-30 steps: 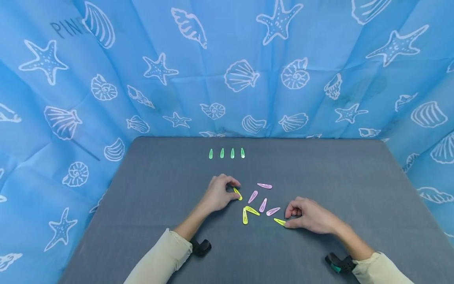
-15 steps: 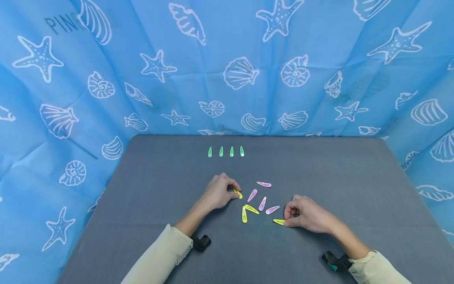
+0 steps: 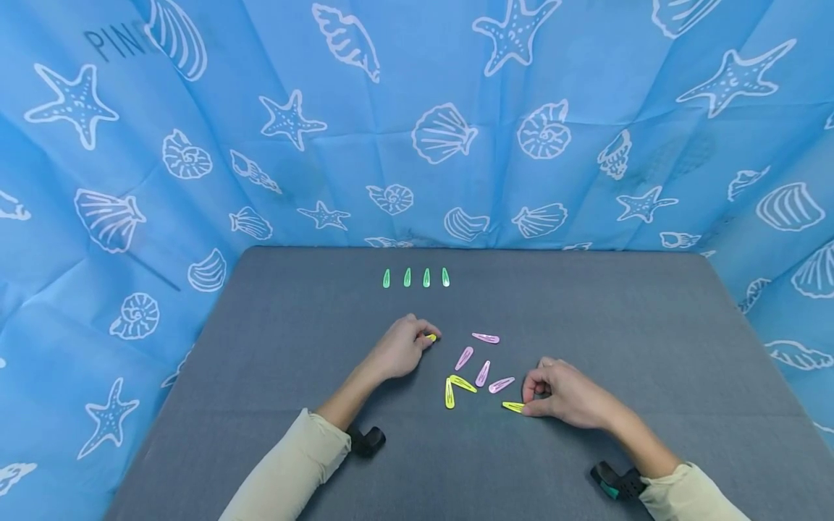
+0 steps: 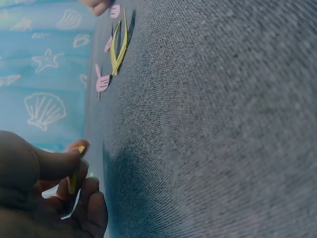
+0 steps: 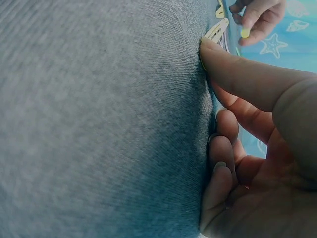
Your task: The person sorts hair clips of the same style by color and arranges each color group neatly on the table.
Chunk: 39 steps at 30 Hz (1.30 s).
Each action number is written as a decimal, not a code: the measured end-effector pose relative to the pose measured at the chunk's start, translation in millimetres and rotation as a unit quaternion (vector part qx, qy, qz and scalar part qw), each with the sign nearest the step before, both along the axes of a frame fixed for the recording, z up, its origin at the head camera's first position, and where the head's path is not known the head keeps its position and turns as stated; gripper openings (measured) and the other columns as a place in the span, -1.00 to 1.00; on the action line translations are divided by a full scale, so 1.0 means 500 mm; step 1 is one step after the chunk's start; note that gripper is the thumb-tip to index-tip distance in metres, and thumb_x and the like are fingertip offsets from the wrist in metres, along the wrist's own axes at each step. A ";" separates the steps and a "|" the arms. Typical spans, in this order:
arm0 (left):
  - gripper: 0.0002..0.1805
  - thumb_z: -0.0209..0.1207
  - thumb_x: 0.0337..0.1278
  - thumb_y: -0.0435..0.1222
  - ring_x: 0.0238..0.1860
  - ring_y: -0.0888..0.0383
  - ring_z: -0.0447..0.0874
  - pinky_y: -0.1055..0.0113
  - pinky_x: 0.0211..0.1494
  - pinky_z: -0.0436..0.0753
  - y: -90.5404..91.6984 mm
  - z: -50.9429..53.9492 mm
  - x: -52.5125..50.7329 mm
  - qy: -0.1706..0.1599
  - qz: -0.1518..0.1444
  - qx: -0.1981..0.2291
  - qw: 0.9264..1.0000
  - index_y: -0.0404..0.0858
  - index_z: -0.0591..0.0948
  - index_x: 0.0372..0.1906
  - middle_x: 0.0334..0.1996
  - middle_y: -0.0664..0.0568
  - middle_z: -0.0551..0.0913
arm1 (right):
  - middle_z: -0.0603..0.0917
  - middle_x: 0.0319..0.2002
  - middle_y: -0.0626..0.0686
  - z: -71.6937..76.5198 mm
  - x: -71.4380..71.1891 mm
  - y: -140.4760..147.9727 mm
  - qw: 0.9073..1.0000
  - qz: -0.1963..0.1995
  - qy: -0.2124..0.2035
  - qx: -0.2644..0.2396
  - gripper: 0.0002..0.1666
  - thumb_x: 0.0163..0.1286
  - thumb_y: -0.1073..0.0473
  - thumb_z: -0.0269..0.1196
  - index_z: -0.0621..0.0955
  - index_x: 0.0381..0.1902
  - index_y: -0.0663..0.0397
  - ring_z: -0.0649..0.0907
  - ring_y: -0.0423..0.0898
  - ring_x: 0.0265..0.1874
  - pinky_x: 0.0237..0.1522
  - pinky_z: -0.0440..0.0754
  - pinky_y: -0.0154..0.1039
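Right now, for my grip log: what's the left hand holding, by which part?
The left hand pinches a yellow clip between thumb and fingers; which end is unclear.

held yellow clips (image 3: 512, 407) partly hidden, sleeves (image 3: 289, 467) cropped

A blue cloth (image 3: 371, 170) hangs in loose folds behind and to both sides of the worktop (image 3: 625, 311), printed with white outlines of starfish (image 3: 513, 35), scallop shells (image 3: 444, 134) and spiral shells (image 3: 544, 130). Faint dark lettering (image 3: 112, 43) shows at its upper left, beside a ribbed shell (image 3: 177, 40). The worktop has a dark grey, fabric-like surface and rounded far corners.
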<state>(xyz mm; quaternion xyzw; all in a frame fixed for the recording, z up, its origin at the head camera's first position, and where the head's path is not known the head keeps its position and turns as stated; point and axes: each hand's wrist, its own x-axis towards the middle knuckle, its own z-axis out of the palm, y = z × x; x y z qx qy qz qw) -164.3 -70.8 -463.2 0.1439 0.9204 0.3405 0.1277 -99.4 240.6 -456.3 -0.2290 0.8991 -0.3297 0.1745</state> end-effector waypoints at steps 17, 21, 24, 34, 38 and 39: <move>-0.79 0.20 0.32 -0.40 -0.12 0.06 0.58 0.15 0.00 0.57 -0.009 0.005 -0.005 0.076 0.026 -0.084 0.993 -0.16 0.80 -0.12 -0.21 0.02 0.72 | 0.47 -0.39 -0.11 0.000 0.001 -0.001 1.000 -0.004 0.002 0.006 -0.77 0.18 -0.04 0.52 0.64 -0.45 -0.24 0.39 -0.28 -0.36 -0.31 0.29 -0.36; -0.92 0.24 0.37 -0.33 -0.21 0.05 0.55 0.16 -0.11 0.53 -0.029 0.018 -0.024 0.048 0.070 -0.027 0.996 -0.15 0.74 -0.20 -0.31 0.02 0.69 | 0.47 -0.40 -0.11 -0.001 -0.001 -0.001 1.000 -0.006 0.002 0.010 -0.77 0.18 -0.03 0.52 0.63 -0.46 -0.25 0.39 -0.27 -0.36 -0.31 0.30 -0.36; -0.95 0.30 0.35 -0.26 -0.36 0.13 0.58 0.26 -0.25 0.51 -0.053 0.030 -0.045 0.031 0.115 0.023 0.993 -0.15 0.70 -0.22 -0.36 0.04 0.71 | 0.47 -0.40 -0.11 -0.002 -0.002 0.000 1.000 -0.009 -0.001 0.015 -0.77 0.18 -0.02 0.52 0.63 -0.47 -0.26 0.40 -0.27 -0.36 -0.30 0.31 -0.37; -0.75 0.20 0.42 -0.25 -0.29 0.04 0.78 0.29 -0.25 0.63 -0.113 0.032 -0.103 -0.061 0.161 0.094 0.981 -0.26 0.68 0.05 -0.25 -0.13 0.79 | 0.45 -0.40 -0.11 -0.005 0.003 -0.003 1.000 -0.014 0.002 0.019 -0.76 0.17 -0.06 0.52 0.64 -0.46 -0.24 0.36 -0.28 -0.37 -0.32 0.28 -0.37; -0.78 0.25 0.39 -0.16 -0.25 0.07 0.73 0.26 -0.22 0.58 -0.124 0.022 -0.115 -0.056 0.161 0.060 0.984 -0.22 0.72 -0.08 -0.19 -0.06 0.80 | 0.45 -0.40 -0.11 -0.005 0.003 -0.003 1.000 -0.017 0.001 0.018 -0.77 0.18 -0.06 0.52 0.64 -0.45 -0.24 0.36 -0.28 -0.37 -0.32 0.27 -0.37; -0.77 0.27 0.38 -0.13 -0.23 0.07 0.71 0.25 -0.21 0.56 -0.126 0.019 -0.118 -0.050 0.162 0.047 0.984 -0.20 0.74 -0.10 -0.19 -0.04 0.80 | 0.45 -0.40 -0.11 -0.005 0.003 -0.003 1.000 -0.017 0.001 0.017 -0.77 0.18 -0.06 0.52 0.64 -0.45 -0.24 0.36 -0.27 -0.37 -0.33 0.27 -0.36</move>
